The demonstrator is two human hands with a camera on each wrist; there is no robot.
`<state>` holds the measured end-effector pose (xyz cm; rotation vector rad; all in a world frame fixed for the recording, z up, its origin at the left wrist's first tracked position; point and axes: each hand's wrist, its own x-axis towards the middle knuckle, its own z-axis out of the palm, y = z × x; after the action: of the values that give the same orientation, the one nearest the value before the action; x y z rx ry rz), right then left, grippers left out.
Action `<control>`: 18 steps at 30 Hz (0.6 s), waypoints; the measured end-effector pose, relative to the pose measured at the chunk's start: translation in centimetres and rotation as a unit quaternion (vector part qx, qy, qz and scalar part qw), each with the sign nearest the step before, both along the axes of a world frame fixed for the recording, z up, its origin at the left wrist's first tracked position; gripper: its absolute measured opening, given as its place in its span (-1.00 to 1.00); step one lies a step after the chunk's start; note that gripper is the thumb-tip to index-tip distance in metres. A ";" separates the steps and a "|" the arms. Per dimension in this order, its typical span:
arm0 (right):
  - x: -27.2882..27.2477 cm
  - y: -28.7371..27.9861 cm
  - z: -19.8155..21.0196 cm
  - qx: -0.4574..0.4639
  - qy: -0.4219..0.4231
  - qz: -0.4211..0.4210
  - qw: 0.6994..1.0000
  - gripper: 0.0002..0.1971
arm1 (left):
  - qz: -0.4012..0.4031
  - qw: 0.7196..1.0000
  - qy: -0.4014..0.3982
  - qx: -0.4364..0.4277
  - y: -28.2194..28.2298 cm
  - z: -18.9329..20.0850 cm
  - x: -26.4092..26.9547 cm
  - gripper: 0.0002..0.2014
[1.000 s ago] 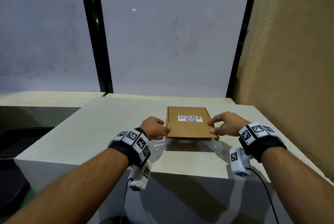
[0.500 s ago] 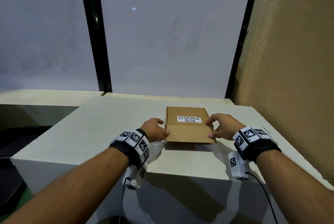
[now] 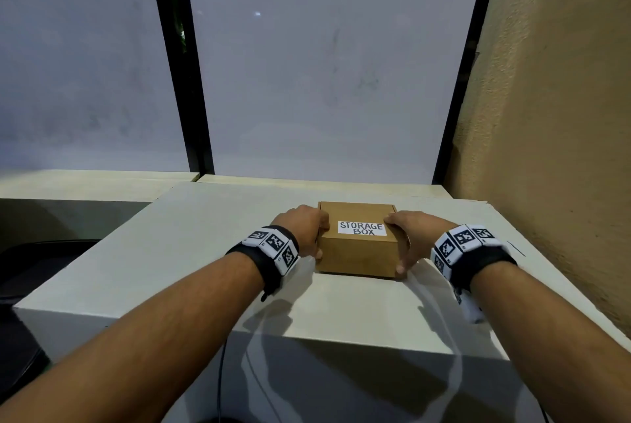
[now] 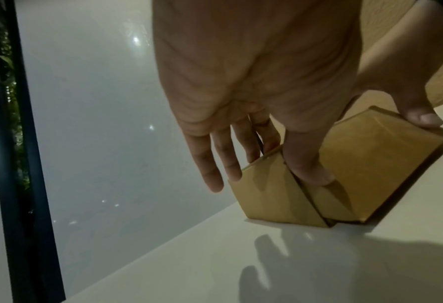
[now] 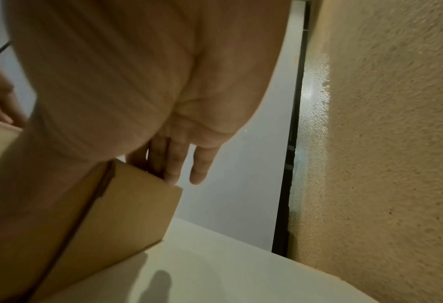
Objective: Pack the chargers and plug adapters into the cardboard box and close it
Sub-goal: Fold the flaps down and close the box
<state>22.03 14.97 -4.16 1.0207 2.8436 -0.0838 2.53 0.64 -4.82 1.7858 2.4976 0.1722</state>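
The cardboard box (image 3: pixel 356 253) sits shut on the white table (image 3: pixel 191 252), just past the middle at about 12 o'clock from the person, its label (image 3: pixel 362 228) reading "STORAGE BOX". The left hand (image 3: pixel 304 229) presses flat on the box's 9 o'clock side, fingers (image 4: pixel 307 162) straight, thumb (image 4: pixel 420 114) on the near corner. The right hand (image 3: pixel 404 236) lies against the 3 o'clock side, fingers (image 5: pixel 173 164) stretched along the top edge; its thumb seems to touch the near corner, though the wrist view blurs there.
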 end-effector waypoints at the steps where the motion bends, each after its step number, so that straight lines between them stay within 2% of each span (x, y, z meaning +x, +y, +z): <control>1: 0.1 0.0 0.0 0.003 0.005 0.000 1.000 0.08 | -0.004 1.000 0.010 0.003 0.1 0.0 0.0 -0.41; 6: 0.0 0.4 -0.6 0.033 0.035 0.013 0.999 -0.01 | -0.026 0.999 0.033 0.025 0.5 -0.2 -0.5 -0.49; 11: 0.0 0.6 -0.9 0.050 0.046 0.018 0.998 -0.10 | -0.039 0.997 0.051 0.038 0.5 -0.7 -1.3 -0.49; 16: 0.0 0.8 -1.1 0.048 0.052 0.021 0.997 -0.19 | -0.058 0.996 0.046 0.043 0.6 -1.1 -2.3 -0.47; 18: -0.2 1.1 -1.2 0.048 0.045 0.024 0.998 -0.19 | -0.064 0.997 0.022 0.035 0.7 -1.0 -2.8 -0.46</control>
<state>21.87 16.07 -5.32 0.9901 2.9774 0.0122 -0.29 1.31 -5.79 1.9913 2.4239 0.2168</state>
